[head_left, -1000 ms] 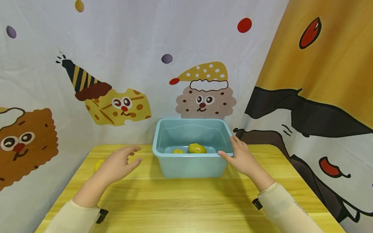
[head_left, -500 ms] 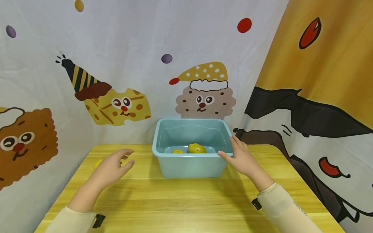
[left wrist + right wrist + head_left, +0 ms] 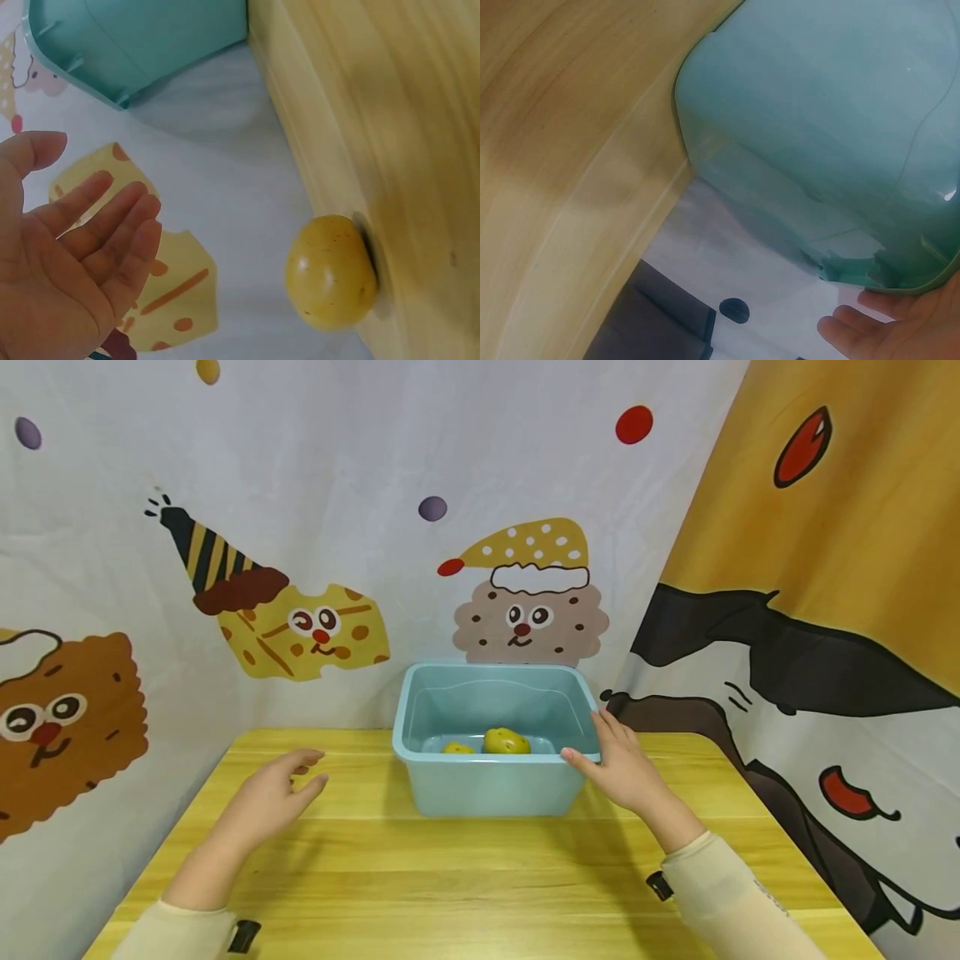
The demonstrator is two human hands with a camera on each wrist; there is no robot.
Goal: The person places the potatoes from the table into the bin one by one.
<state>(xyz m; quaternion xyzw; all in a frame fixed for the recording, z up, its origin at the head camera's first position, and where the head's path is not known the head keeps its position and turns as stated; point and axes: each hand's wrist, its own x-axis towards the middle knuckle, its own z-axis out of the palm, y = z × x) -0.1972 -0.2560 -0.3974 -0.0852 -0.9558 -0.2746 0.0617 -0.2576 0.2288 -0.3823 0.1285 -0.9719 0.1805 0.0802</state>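
Note:
My left hand (image 3: pixel 262 802) hovers above the left side of the table, fingers loosely bent and holding nothing. In the left wrist view a yellow potato (image 3: pixel 331 272) lies on the wood beside this hand (image 3: pixel 75 255); in the head view the hand and forearm hide it. A light blue plastic bin (image 3: pixel 491 789) stands at the table's back middle. Inside it are a larger yellow potato (image 3: pixel 506 741) and a second yellow one (image 3: pixel 457 748), partly hidden by the front rim. My right hand (image 3: pixel 626 768) rests on the bin's right front corner, thumb at the front rim, fingers extended along the right side.
The wooden table (image 3: pixel 450 885) ends at the cartoon-printed curtain (image 3: pixel 330 460) behind it. The bin's back rim is close to that curtain. A dark clip (image 3: pixel 243 936) sits at the left cuff and another clip (image 3: pixel 660 886) at the right cuff.
My left hand has drawn back to the left and slightly downward, away from the bin, and now covers the potato on the table in the head view. The right hand has stayed at the bin.

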